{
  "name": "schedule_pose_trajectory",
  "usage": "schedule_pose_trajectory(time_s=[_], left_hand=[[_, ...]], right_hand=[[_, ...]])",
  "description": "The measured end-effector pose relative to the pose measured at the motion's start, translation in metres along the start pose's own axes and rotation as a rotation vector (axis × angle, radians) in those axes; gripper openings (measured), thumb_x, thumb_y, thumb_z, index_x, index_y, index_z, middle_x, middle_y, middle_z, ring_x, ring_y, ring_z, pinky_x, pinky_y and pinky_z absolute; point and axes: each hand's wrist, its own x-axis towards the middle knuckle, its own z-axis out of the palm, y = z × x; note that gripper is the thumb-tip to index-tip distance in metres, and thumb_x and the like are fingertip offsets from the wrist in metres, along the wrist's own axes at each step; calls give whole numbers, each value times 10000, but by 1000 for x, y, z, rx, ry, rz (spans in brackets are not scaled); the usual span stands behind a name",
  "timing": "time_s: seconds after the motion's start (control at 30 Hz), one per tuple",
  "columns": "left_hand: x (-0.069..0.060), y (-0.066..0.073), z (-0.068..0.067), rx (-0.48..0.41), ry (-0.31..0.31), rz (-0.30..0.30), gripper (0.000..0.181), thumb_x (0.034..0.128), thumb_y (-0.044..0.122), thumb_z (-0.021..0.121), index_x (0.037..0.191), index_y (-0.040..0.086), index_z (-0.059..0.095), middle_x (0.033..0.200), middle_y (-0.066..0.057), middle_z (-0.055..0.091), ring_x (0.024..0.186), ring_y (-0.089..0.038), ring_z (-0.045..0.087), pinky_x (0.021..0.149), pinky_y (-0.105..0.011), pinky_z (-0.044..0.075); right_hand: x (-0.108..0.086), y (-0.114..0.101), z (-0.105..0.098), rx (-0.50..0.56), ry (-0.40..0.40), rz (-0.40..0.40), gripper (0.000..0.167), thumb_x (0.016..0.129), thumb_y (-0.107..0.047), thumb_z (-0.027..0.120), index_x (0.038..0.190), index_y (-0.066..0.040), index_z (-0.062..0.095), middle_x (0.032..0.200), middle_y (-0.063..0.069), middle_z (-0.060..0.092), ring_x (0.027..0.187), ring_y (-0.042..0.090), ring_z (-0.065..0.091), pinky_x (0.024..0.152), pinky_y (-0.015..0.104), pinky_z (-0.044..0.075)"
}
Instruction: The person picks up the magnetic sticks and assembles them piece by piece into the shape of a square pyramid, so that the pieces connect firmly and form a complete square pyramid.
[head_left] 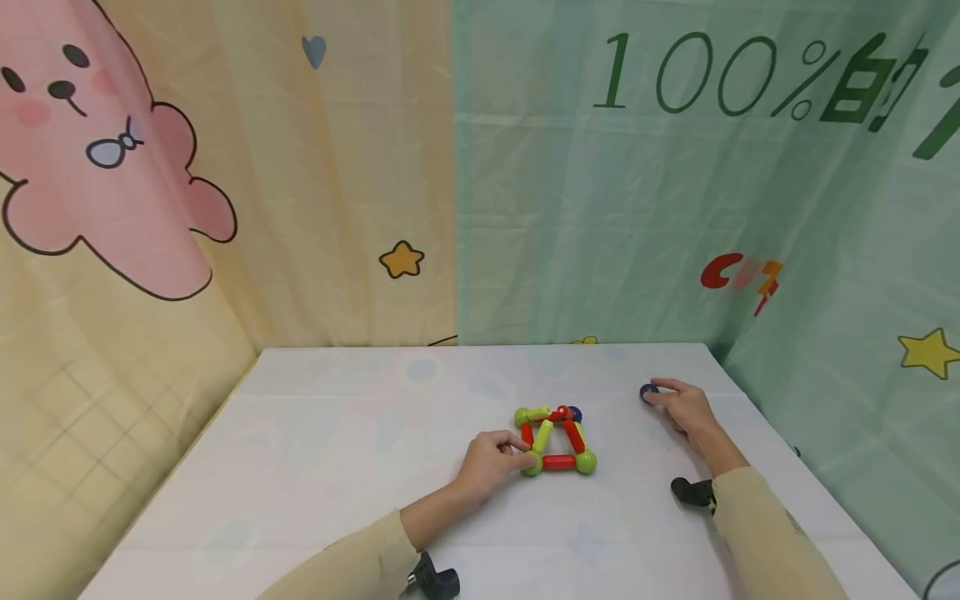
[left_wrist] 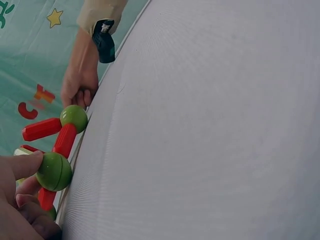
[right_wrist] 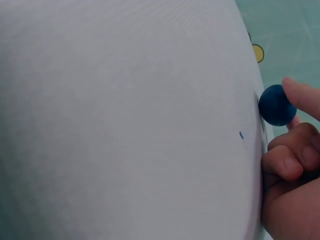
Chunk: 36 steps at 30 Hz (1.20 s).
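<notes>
A frame of red and yellow-green magnetic rods [head_left: 558, 462] joined by green balls [head_left: 586, 462] and one blue ball [head_left: 575, 414] lies on the white table. My left hand [head_left: 486, 468] is at its near left corner, where thumb and finger pinch a green ball [left_wrist: 54, 171]. Off to the right, my right hand [head_left: 687, 412] holds a loose dark blue ball [right_wrist: 276, 106] between thumb and fingertip, at the table surface. The right wrist view shows its other fingers curled beneath. Part of the frame's left side is hidden behind my left fingers.
The white table [head_left: 330, 467] runs back to a yellow curtain [head_left: 360, 167] and a green curtain [head_left: 540, 208]. Its right edge lies near my right forearm. Black straps with camera mounts sit on both wrists.
</notes>
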Motion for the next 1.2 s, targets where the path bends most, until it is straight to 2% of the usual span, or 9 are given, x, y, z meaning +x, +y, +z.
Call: schedule_pose_trajectory(time_s=[0.6, 0.8, 0.87, 0.97, 1.2], left_hand=[[0, -2, 1, -4, 4, 0, 160, 807, 218, 845, 904, 109, 778, 619, 39, 474, 598, -128, 431, 537, -230, 325], [-1, -1, 0, 2, 11, -16, 161, 809, 224, 844, 902, 112, 776, 623, 34, 470, 607, -136, 434, 538, -233, 320], [-1, 0, 0, 4, 10, -17, 158, 811, 224, 843, 903, 113, 775, 621, 33, 468, 605, -137, 431, 539, -234, 318], [-2, 1, 0, 0, 10, -15, 151, 810, 216, 843, 899, 115, 775, 614, 41, 461, 595, -130, 422, 538, -232, 316], [-1, 2, -1, 6, 17, -3, 139, 804, 202, 843, 885, 114, 772, 603, 49, 448, 577, -121, 404, 536, -229, 308]], right_hand=[[-2, 1, 2, -104, 47, -24, 556, 975, -283, 657, 1425, 14, 520, 542, -111, 388, 459, 73, 355, 462, 280, 353], [-7, -7, 6, -169, 62, -30, 553, 964, -323, 668, 1388, 12, 555, 591, -77, 408, 499, 98, 389, 493, 292, 375], [-10, -10, 8, -180, 61, -37, 570, 959, -347, 673, 1386, 12, 559, 672, -67, 455, 536, 113, 396, 513, 297, 383], [-13, -16, 11, -188, 46, -50, 588, 955, -377, 677, 1384, 8, 564, 714, -49, 442, 567, 119, 382, 539, 300, 381], [-25, -36, 22, -217, -11, -98, 598, 943, -416, 693, 1367, -8, 585, 613, -58, 345, 554, 131, 345, 514, 297, 311]])
